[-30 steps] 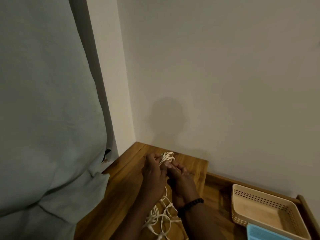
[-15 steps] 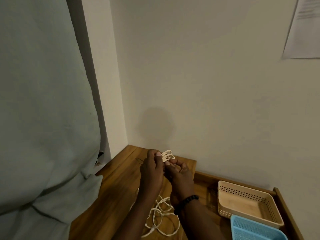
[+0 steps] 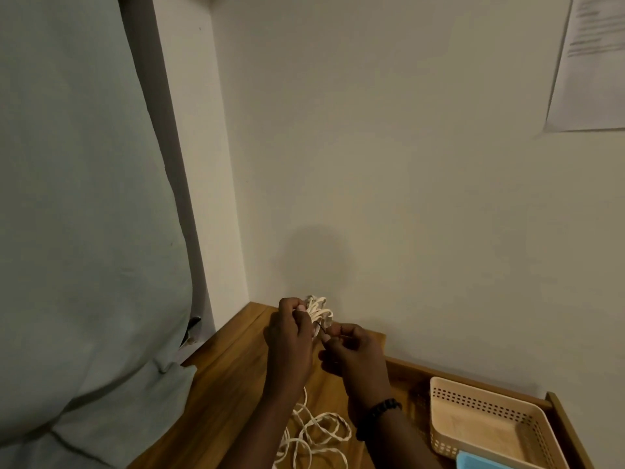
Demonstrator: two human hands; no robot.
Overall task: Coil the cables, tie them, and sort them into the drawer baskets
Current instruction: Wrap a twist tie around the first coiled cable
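Observation:
A bundle of white cable loops (image 3: 319,309) sticks up above my left hand (image 3: 293,340), which is closed around it over the wooden top. My right hand (image 3: 355,353) is just right of the bundle, pinching a thin dark tie (image 3: 321,328) that runs to the coil. More white cable (image 3: 318,438) lies in loose loops on the wood below my wrists. A beige perforated basket (image 3: 487,397) sits in the open drawer at the right, with a blue basket (image 3: 480,462) at its near edge, mostly cut off.
The wooden top (image 3: 220,384) meets the wall corner just behind my hands. A pale green curtain (image 3: 84,231) hangs at the left and drapes over the top's left edge. A paper sheet (image 3: 595,62) is stuck on the wall at upper right.
The view has tilted upward and rightward. My right hand has drawn away to the right of the coil, pulling the dark tie out; my left hand keeps holding the bundle.

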